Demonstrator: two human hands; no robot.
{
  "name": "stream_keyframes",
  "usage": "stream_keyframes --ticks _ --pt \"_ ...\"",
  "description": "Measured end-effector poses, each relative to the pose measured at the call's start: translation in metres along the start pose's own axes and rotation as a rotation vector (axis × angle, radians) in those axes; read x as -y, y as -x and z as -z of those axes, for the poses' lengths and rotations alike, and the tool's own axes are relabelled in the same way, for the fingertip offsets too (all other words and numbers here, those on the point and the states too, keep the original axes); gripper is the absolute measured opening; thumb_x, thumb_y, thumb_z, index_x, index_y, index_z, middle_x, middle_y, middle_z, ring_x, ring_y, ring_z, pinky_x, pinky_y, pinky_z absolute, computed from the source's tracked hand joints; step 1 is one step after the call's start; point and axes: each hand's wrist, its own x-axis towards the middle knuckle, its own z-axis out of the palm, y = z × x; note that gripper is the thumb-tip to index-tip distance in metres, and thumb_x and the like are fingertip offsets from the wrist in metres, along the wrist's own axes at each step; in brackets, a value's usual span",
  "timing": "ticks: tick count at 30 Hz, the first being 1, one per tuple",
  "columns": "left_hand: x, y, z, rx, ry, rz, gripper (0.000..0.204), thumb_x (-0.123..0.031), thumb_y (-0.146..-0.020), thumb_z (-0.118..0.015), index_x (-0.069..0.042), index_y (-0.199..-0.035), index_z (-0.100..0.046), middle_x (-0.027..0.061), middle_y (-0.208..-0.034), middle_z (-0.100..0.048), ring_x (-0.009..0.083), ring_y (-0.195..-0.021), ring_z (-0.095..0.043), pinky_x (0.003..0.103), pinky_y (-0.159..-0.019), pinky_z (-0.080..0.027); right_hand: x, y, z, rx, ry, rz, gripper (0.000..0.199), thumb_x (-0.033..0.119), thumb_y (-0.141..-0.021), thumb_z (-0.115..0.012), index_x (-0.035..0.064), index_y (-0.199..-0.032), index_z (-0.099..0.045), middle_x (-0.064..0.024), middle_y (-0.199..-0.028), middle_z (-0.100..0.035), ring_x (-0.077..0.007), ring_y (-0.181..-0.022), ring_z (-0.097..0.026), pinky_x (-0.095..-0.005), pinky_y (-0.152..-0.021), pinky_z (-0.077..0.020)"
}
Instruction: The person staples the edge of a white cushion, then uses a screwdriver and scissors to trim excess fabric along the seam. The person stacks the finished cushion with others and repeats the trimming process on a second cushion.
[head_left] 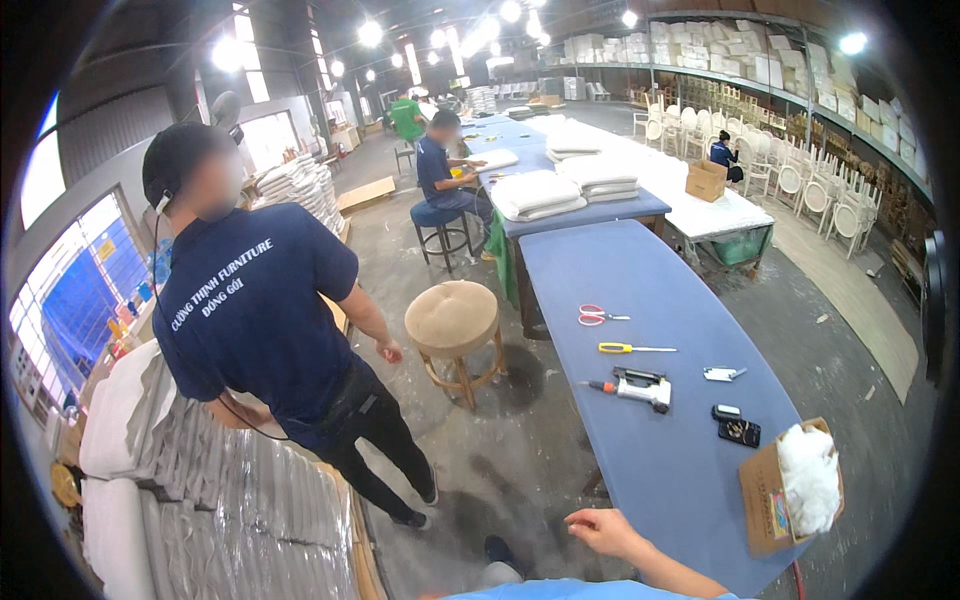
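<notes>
My right hand (603,531) hangs over the floor beside the near left edge of the blue-topped table (650,460). Its fingers are loosely bent and apart, with nothing seen in them. My left hand is out of view. On the table lie red-handled scissors (597,316), a yellow-handled screwdriver (635,348), a pneumatic staple gun (635,389), a small white-and-metal item (724,374) and a black phone (739,431) with a small dark device (726,411) against it. A cardboard box (765,500) of white fluffy stuffing (810,478) stands at the table's near right corner.
At the left a person in navy (260,300) stands by stacked grey-white cushions (200,480). A round beige stool (452,320) stands between that person and the table. Farther off, another person (440,165) sits by white pads (540,192). Chair frames (820,190) line the right.
</notes>
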Motion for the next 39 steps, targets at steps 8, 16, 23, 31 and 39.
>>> stream_keyframes --ticks 8,16,23,31,39 --pt "-0.126 -0.106 0.053 -0.078 0.054 0.028 0.039 -0.036 -0.098 -0.069 -0.003 -0.119 -0.071 0.0102 -0.105 -0.073 0.0265 -0.084 -0.069 0.042 -0.074 -0.057 0.028 -0.162 -0.016 0.412 0.012 0.098 0.040 0.037 -0.102 -0.064 0.0126 -0.133 -0.069 -0.0166 -0.113 -0.077 -0.0353 -0.109 -0.073 -0.0432 -0.094 -0.0562" --pt "-0.288 -0.220 0.116 -0.124 0.054 -0.103 0.042 -0.037 -0.099 -0.068 -0.002 -0.122 -0.069 0.0099 -0.105 -0.073 0.0273 -0.082 -0.067 0.042 -0.070 -0.056 0.051 -0.337 0.038 0.107 -0.006 0.067 0.038 0.033 -0.100 -0.068 0.0128 -0.132 -0.070 -0.0150 -0.113 -0.077 -0.0316 -0.106 -0.074 -0.0412 -0.093 -0.0579" --pt "-0.437 -0.326 0.080 0.097 -0.048 -0.182 0.051 -0.041 -0.101 -0.067 -0.004 -0.136 -0.065 0.0122 -0.114 -0.075 0.0294 -0.089 -0.070 0.041 -0.073 -0.058 0.015 -0.439 0.103 -0.056 -0.048 -0.129 0.038 0.029 -0.098 -0.072 0.0086 -0.130 -0.070 -0.0128 -0.109 -0.079 -0.0259 -0.103 -0.076 -0.0379 -0.090 -0.0578" --pt "-0.565 -0.416 0.032 0.135 -0.300 -0.031 0.044 -0.037 -0.100 -0.066 -0.001 -0.126 -0.066 0.0127 -0.104 -0.073 0.0249 -0.082 -0.069 0.039 -0.069 -0.057 -0.074 -0.563 0.215 -0.532 0.063 -0.515 0.059 0.034 -0.089 -0.078 0.0101 -0.141 -0.062 -0.0168 -0.114 -0.071 -0.0343 -0.109 -0.070 -0.0455 -0.098 -0.0544" --pt "-0.666 -0.481 0.007 0.164 -0.427 0.063 0.031 -0.031 -0.097 -0.067 -0.002 -0.108 -0.071 0.0106 -0.087 -0.070 0.0219 -0.070 -0.066 0.039 -0.061 -0.054 -0.122 -0.614 0.266 -0.592 0.091 -0.706 0.055 0.030 -0.088 -0.079 0.0071 -0.136 -0.065 -0.0206 -0.136 -0.056 -0.0388 -0.126 -0.060 -0.0465 -0.106 -0.0508"
